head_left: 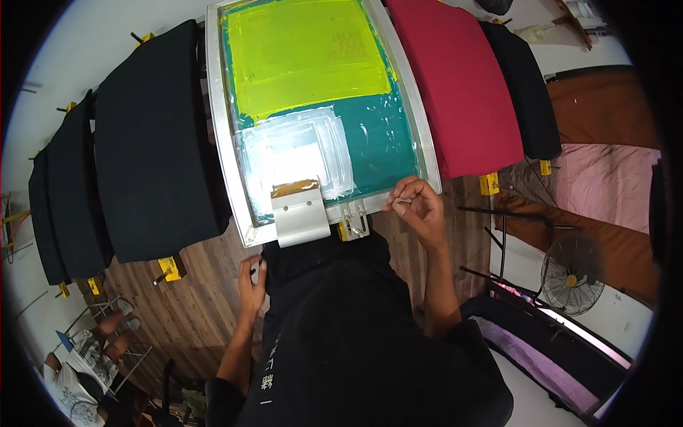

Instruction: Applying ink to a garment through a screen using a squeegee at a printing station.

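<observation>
Before me lies a screen-printing frame (427, 153) with a pale metal rim and teal mesh. Its far part is covered in yellow-green, and white ink is spread at the near left. A squeegee (302, 219) with a silver metal holder leans on the near rim, its brown blade edge by the white ink. My right hand (421, 210) is closed at the frame's near right corner, pinching a small pale thing (403, 202) whose kind I cannot make out. Beside my left hip, my left hand (250, 285) hangs below the frame, fingers loosely bent and apart, with nothing visible in it.
Black cloth-covered boards (153, 142) stand to the left; a red one (462, 92) and another black one (523, 89) stand to the right. A metal hinge clamp (355, 219) sits on the near rim. A fan (573, 277) stands at right, above a wooden floor (142, 306).
</observation>
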A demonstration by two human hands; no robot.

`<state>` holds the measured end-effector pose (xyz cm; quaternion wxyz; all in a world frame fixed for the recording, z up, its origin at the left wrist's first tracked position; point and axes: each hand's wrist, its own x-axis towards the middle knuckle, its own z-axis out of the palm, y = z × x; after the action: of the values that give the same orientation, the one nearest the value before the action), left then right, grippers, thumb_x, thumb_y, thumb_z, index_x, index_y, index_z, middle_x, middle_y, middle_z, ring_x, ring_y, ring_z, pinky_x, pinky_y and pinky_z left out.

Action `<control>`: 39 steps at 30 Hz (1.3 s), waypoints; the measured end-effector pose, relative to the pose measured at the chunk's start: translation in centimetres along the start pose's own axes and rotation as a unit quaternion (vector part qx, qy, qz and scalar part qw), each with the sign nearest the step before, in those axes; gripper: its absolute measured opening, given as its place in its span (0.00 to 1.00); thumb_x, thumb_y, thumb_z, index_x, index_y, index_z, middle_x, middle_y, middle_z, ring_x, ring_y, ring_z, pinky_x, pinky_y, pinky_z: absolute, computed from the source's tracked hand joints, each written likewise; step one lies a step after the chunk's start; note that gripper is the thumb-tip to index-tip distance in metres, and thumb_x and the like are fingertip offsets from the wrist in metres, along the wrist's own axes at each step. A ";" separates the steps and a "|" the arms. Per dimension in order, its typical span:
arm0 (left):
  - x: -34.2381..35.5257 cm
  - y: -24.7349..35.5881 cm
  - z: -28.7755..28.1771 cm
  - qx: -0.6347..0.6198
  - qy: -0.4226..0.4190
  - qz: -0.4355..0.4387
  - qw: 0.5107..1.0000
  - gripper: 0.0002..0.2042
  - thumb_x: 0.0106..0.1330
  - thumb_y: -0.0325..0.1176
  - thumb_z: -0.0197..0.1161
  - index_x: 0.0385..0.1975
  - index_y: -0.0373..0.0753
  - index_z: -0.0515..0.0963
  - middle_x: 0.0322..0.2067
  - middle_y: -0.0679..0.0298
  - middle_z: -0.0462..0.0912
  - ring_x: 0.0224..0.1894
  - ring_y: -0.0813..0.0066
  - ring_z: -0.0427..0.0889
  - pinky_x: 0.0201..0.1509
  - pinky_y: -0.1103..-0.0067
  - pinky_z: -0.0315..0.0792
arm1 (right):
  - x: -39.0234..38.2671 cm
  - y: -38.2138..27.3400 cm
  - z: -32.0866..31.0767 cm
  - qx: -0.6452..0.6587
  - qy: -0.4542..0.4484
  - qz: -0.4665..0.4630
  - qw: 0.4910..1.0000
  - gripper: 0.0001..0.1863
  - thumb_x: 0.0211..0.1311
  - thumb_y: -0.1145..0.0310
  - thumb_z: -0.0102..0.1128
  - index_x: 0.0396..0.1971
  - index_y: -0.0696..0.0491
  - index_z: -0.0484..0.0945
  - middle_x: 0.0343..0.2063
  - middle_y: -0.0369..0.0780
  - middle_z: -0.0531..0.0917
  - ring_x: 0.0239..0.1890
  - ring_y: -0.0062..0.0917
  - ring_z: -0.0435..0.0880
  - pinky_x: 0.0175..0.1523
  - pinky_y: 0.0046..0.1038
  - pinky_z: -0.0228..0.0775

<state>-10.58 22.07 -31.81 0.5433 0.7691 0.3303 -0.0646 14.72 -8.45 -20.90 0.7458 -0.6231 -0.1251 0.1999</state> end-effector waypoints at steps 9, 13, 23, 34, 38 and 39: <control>6.7 -6.4 0.8 -0.035 -0.162 -0.163 0.973 0.32 0.69 0.60 0.53 0.46 0.31 0.81 0.43 0.52 0.82 0.47 0.66 0.78 0.55 0.73 0.69 | -1.3 -1.3 1.3 0.070 -0.129 0.016 0.989 0.08 0.60 0.84 0.58 0.37 0.58 0.72 0.39 0.41 0.73 0.43 0.25 0.78 0.51 0.30 0.77; 5.4 -6.8 -3.7 0.014 -0.274 -0.177 0.945 0.26 0.69 0.53 0.52 0.42 0.33 0.82 0.34 0.59 0.83 0.38 0.73 0.80 0.44 0.78 0.72 | -2.9 -2.0 1.9 0.053 -0.164 0.053 0.984 0.07 0.60 0.82 0.60 0.37 0.59 0.73 0.37 0.41 0.75 0.43 0.24 0.79 0.51 0.27 0.75; 2.9 1.9 -4.8 -0.263 -0.547 -0.019 0.794 0.13 0.63 0.17 0.61 0.47 0.28 0.79 0.40 0.71 0.83 0.40 0.86 0.78 0.47 0.86 0.75 | -0.6 -1.6 10.5 -0.198 -0.254 -0.102 0.941 0.06 0.57 0.80 0.60 0.35 0.58 0.75 0.33 0.41 0.77 0.37 0.29 0.78 0.44 0.28 0.70; -4.9 14.9 -8.2 0.128 -0.312 0.201 0.920 0.16 0.54 0.18 0.55 0.43 0.32 0.78 0.27 0.53 0.73 0.34 0.52 0.77 0.41 0.68 0.73 | -0.6 7.7 18.7 -0.339 -0.396 -0.175 0.835 0.09 0.59 0.76 0.57 0.40 0.57 0.72 0.36 0.42 0.72 0.38 0.37 0.78 0.37 0.36 0.73; -5.5 10.7 -7.1 0.178 -0.019 0.267 0.947 0.22 0.47 0.13 0.57 0.46 0.34 0.75 0.39 0.52 0.69 0.39 0.54 0.74 0.41 0.71 0.71 | -2.2 6.8 19.6 -0.382 -0.380 -0.182 0.823 0.15 0.54 0.77 0.62 0.41 0.57 0.72 0.37 0.42 0.70 0.40 0.37 0.77 0.37 0.35 0.74; -5.7 9.2 -6.2 0.159 0.047 0.235 0.958 0.19 0.48 0.14 0.58 0.43 0.34 0.75 0.39 0.52 0.68 0.39 0.56 0.74 0.39 0.71 0.70 | -2.3 6.9 19.6 -0.368 -0.348 -0.164 0.847 0.18 0.52 0.77 0.65 0.43 0.57 0.71 0.38 0.43 0.70 0.40 0.37 0.77 0.37 0.34 0.75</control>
<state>-11.29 23.30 -19.41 0.3979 0.9035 0.1514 0.0497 3.14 8.68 -23.74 0.3912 -0.7117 -0.5411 0.2182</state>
